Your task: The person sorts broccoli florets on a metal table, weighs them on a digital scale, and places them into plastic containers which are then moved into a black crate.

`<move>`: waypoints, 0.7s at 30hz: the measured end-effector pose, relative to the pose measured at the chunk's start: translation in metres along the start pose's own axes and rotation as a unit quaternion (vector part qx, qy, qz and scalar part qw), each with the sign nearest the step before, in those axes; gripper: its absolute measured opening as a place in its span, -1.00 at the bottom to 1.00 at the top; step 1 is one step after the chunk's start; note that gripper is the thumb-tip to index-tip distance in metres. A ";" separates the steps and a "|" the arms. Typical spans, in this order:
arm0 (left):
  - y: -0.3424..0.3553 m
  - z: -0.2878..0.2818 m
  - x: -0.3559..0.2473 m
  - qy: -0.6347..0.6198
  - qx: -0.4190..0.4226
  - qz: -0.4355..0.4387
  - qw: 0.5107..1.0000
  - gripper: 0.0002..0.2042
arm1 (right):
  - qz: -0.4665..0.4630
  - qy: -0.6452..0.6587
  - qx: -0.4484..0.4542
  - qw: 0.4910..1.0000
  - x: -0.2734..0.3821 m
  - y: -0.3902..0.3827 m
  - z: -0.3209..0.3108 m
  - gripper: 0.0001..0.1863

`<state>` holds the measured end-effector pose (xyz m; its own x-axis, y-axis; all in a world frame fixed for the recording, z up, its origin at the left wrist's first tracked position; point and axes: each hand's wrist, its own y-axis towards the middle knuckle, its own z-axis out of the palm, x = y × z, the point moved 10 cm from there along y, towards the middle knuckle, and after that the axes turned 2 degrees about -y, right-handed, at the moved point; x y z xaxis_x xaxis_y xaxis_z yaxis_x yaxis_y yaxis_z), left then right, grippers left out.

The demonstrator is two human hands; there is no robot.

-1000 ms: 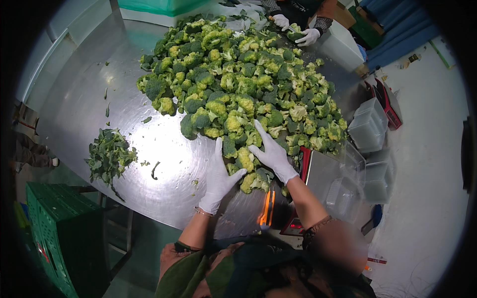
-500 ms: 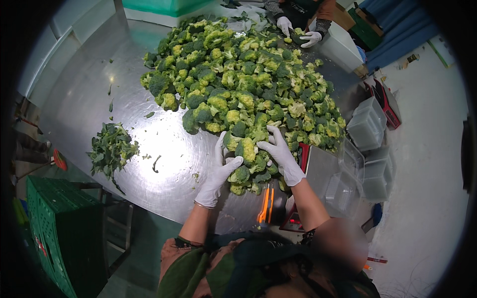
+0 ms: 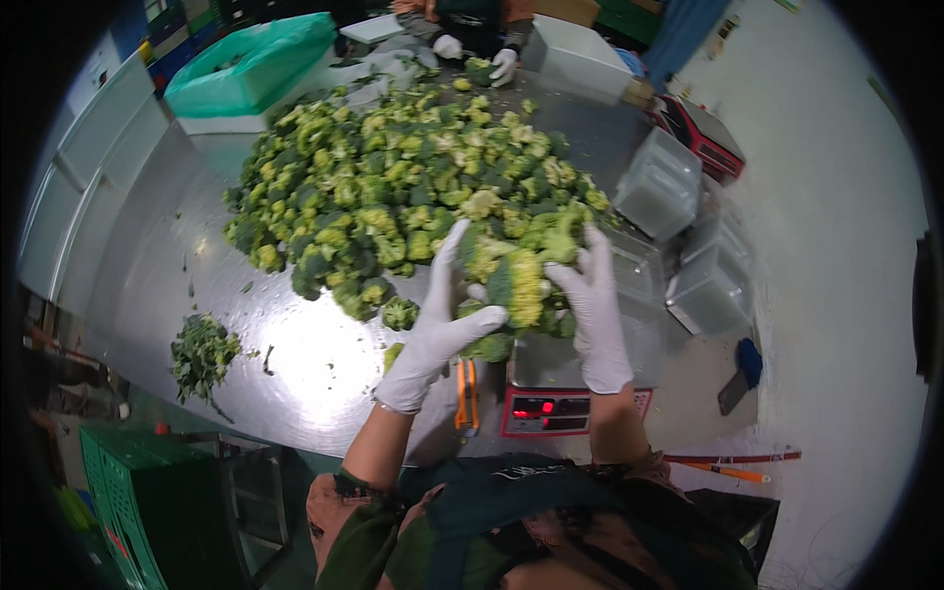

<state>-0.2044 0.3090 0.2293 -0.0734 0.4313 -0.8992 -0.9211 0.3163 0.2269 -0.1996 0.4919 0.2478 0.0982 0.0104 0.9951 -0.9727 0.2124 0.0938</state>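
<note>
Steel worktop [image 3: 147,265] piled with broccoli; both gloved hands, left hand [image 3: 433,334] and right hand [image 3: 597,310], cup a clump of florets [image 3: 516,285] between them, fingers spread, above the scale [image 3: 565,388].

Broccoli heap [image 3: 393,187] blocks ahead; bare steel table [image 3: 295,364] left is open.

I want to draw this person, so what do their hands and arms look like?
Both the left hand and the right hand wear thin white disposable gloves that end at the wrists. The forearms are bare from there to about the elbow. At the left elbow, a rolled-up sleeve in green and brown shows.
</note>
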 end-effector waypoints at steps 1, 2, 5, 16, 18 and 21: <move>0.009 0.031 0.001 0.007 0.034 0.001 0.999 0.08 | -0.020 0.018 -0.025 0.999 0.014 -0.006 -0.030 -0.29; 0.017 0.059 0.010 0.023 0.052 0.003 0.998 0.09 | -0.029 0.017 -0.058 0.998 0.023 -0.011 -0.060 -0.29; 0.035 0.131 0.049 0.040 0.106 -0.008 0.994 0.11 | -0.034 0.027 -0.158 0.987 0.022 -0.024 -0.148 -0.33; 0.011 0.184 0.120 0.443 0.176 0.104 0.873 0.01 | -0.168 -0.262 -0.160 0.937 -0.014 -0.071 -0.226 -0.29; 0.007 0.176 0.130 0.441 0.177 0.093 0.875 -0.02 | -0.147 -0.207 -0.172 0.952 -0.022 -0.074 -0.234 -0.27; 0.005 0.184 0.125 0.509 0.155 0.127 0.837 -0.27 | -0.130 -0.126 -0.206 0.962 -0.038 -0.076 -0.252 -0.27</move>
<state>-0.1479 0.5196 0.1871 -0.6859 -0.3751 -0.6236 -0.6935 0.5966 0.4039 -0.0761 0.7211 0.1948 0.2229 -0.3216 0.9203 -0.7511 0.5452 0.3724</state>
